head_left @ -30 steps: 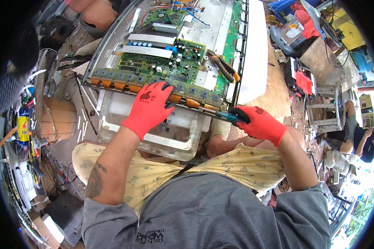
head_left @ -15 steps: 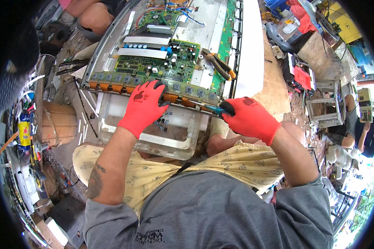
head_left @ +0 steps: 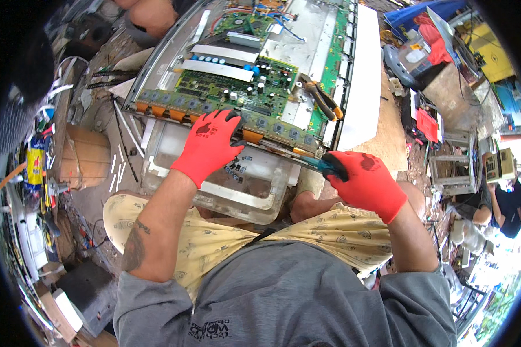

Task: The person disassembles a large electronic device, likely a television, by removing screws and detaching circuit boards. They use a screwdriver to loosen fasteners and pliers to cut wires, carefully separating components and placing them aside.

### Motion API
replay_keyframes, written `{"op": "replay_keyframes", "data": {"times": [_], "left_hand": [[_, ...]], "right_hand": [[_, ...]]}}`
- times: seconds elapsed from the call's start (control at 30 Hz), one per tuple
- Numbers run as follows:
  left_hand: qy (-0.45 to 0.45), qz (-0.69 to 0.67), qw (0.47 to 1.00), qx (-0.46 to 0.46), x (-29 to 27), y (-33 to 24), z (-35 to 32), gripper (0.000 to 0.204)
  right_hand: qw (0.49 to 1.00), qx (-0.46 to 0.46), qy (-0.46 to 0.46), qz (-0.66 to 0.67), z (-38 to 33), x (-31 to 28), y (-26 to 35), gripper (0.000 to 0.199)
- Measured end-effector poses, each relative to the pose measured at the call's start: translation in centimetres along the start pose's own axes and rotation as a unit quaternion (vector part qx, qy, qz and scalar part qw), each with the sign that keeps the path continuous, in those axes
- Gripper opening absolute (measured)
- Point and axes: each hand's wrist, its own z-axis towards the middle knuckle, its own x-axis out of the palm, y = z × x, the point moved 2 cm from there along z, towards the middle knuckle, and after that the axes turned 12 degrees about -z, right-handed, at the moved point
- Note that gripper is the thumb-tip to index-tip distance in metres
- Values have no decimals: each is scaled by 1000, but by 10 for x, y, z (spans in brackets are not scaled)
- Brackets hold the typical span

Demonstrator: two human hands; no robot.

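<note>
An opened flat-screen panel (head_left: 318, 52) lies face down across my front, its green circuit boards (head_left: 272, 84) exposed. Along its near edge runs a narrow green board (head_left: 185, 103) with orange ribbon cables (head_left: 252, 136) below. My left hand (head_left: 209, 141), in a red glove with black fingertips, grips this edge, fingers over the narrow board and thumb below. In my gloved right hand (head_left: 362, 179) is a screwdriver with a teal handle (head_left: 318, 163); its shaft points left along the edge, the tip hard to make out. Orange-and-black pliers (head_left: 324, 99) rest on the panel.
Under the near edge stands a translucent plastic bin (head_left: 260, 199) with small dark chips (head_left: 235, 169) on it. A cardboard-brown container (head_left: 84, 156) is at left. Right of the panel are a wooden stool frame (head_left: 451, 162) and piled scrap. Another person (head_left: 506, 202) sits at far right.
The right hand and screwdriver have drawn back toward the lower right, away from the edge, baring more of the shaft. The left hand keeps its hold. The whole view has shifted slightly.
</note>
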Motion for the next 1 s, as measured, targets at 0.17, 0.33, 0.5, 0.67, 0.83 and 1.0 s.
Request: {"op": "replay_keyframes", "data": {"times": [0.17, 0.33, 0.5, 0.67, 0.83, 1.0], "left_hand": [[3, 13, 1000, -14, -3, 4, -4, 66], [0, 58, 998, -38, -13, 9, -4, 70], [14, 78, 992, -97, -24, 18, -7, 72], [32, 65, 991, -113, -24, 18, -4, 72], [37, 58, 990, -124, -22, 22, -5, 71], [30, 53, 991, -122, -18, 28, -5, 71]], "right_hand": [[994, 43, 46, 91, 6, 19, -21, 23], [978, 88, 83, 172, 14, 28, -26, 25], [968, 88, 85, 219, 19, 38, -27, 28], [983, 23, -15, 179, 29, 62, -28, 27], [993, 20, 46, 108, 46, 38, -11, 23], [998, 11, 37, 45, 53, 13, 3, 22]]}}
